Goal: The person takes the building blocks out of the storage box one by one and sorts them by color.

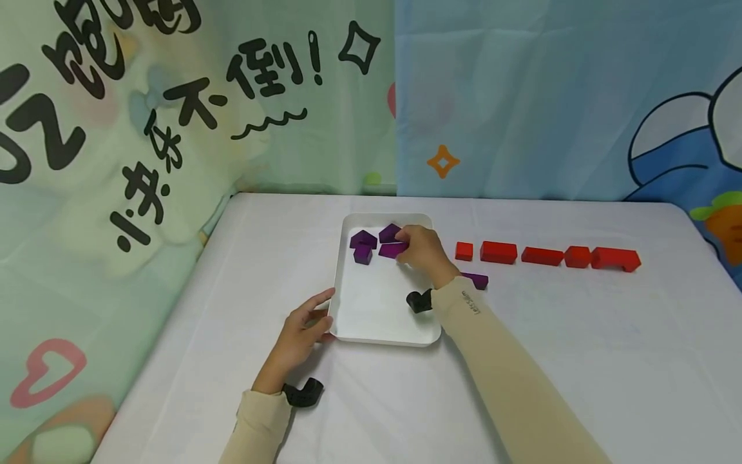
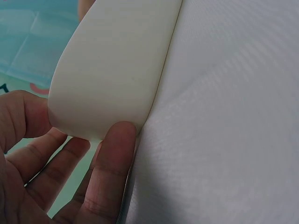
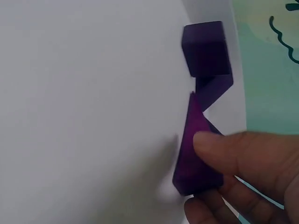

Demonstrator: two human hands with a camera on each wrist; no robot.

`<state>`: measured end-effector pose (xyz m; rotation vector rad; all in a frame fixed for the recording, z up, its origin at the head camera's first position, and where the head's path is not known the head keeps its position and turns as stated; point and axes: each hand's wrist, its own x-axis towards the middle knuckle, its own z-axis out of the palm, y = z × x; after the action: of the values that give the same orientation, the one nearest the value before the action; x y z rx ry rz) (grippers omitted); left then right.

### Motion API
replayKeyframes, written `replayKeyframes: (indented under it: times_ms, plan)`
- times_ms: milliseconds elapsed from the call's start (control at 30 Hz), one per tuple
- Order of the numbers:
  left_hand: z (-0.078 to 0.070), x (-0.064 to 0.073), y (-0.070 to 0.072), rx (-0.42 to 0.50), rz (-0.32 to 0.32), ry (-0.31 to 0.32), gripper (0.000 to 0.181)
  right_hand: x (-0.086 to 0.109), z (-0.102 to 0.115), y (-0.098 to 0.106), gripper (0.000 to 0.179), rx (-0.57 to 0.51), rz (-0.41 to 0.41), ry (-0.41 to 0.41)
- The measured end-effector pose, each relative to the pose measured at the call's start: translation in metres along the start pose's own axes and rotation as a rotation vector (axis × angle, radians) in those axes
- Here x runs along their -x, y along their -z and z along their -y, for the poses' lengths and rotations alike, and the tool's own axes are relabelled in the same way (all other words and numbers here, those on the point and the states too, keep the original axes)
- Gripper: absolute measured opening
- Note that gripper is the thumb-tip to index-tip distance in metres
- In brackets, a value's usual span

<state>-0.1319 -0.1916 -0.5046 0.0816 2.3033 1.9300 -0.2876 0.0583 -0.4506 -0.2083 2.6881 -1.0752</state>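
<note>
A white tray (image 1: 379,322) lies on the table. My left hand (image 1: 301,332) holds it at its front left corner; in the left wrist view, fingertips (image 2: 120,133) press its outer wall. Toward the back of the tray, my right hand (image 1: 428,254) pinches a purple triangular block (image 3: 192,154) between thumb and fingers. Another purple block (image 1: 389,232) sits just behind that hand, partly covered by it. To the left in the tray are a purple cube (image 1: 362,255) and a purple angular block (image 1: 363,239) behind it.
A row of several red blocks (image 1: 498,252) runs along the table right of the tray. One more purple block (image 1: 478,281) lies outside the tray, partly behind the right sleeve. Printed cloth (image 1: 324,148) hangs along the table's back and left edges.
</note>
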Motion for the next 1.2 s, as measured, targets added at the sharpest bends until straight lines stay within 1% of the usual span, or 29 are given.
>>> replayKeyframes:
  times_ms: [67, 133, 200, 300, 367, 433, 633, 733, 967, 1100, 1200]
  plan:
    - [0.000, 0.000, -0.001, -0.005, 0.008, -0.001, 0.054, 0.000, -0.001, -0.001, 0.039, 0.041, -0.009, 0.009]
    - [-0.001, 0.001, -0.001, -0.008, 0.017, -0.003, 0.054, 0.001, -0.003, -0.002, 0.035, 0.061, -0.026, 0.027]
    - [-0.001, 0.001, -0.002, -0.008, 0.025, -0.004, 0.054, 0.004, -0.004, -0.001, 0.033, 0.031, -0.040, 0.043]
    - [-0.002, 0.001, -0.003, -0.004, 0.032, -0.001, 0.055, 0.012, -0.007, 0.006, 0.033, -0.067, -0.050, 0.057]
    - [-0.002, 0.001, -0.004, -0.003, 0.032, 0.002, 0.056, 0.019, -0.008, 0.013, 0.034, -0.125, -0.046, 0.068]
    - [-0.003, 0.001, -0.005, -0.004, 0.027, 0.001, 0.055, 0.027, -0.011, 0.022, 0.035, -0.155, -0.045, 0.091]
    - [-0.003, 0.001, -0.006, -0.009, -0.002, -0.002, 0.052, 0.052, -0.023, 0.057, 0.036, -0.170, -0.060, 0.164]
    - [-0.004, 0.001, -0.007, -0.012, -0.007, -0.003, 0.053, 0.068, -0.037, 0.075, 0.038, -0.157, -0.073, 0.182]
    - [-0.005, 0.003, -0.006, -0.018, -0.012, -0.002, 0.052, 0.103, -0.085, 0.107, 0.041, -0.093, -0.113, 0.208]
    - [-0.006, 0.004, -0.005, -0.004, -0.019, 0.002, 0.053, 0.114, -0.107, 0.119, 0.044, -0.036, -0.143, 0.168]
    - [-0.006, 0.004, -0.004, -0.002, -0.019, 0.010, 0.054, 0.119, -0.122, 0.124, 0.045, -0.001, -0.147, 0.138]
